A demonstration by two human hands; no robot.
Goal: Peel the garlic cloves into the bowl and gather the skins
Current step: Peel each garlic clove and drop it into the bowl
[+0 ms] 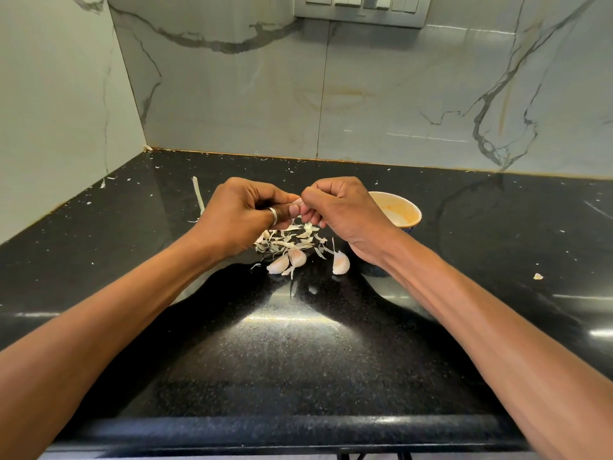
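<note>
So, hands: my left hand (pixel 245 210) and right hand (pixel 341 210) both pinch one clove (pixel 296 203), fingertips clamped on it above the skins (pixel 292 240).
Bowl (pixel 411 207): just behind my right hand, where the peeled clove should go.
Peeling tip: nail under a loose edge, pull strips, drop them onto the pile.
Walls (pixel 365 94): veined marble.
Counter (pixel 298 343): glossy black speckle with flakes scattered wide.
Spare cloves (pixel 341 262): three, near the pile.
</note>
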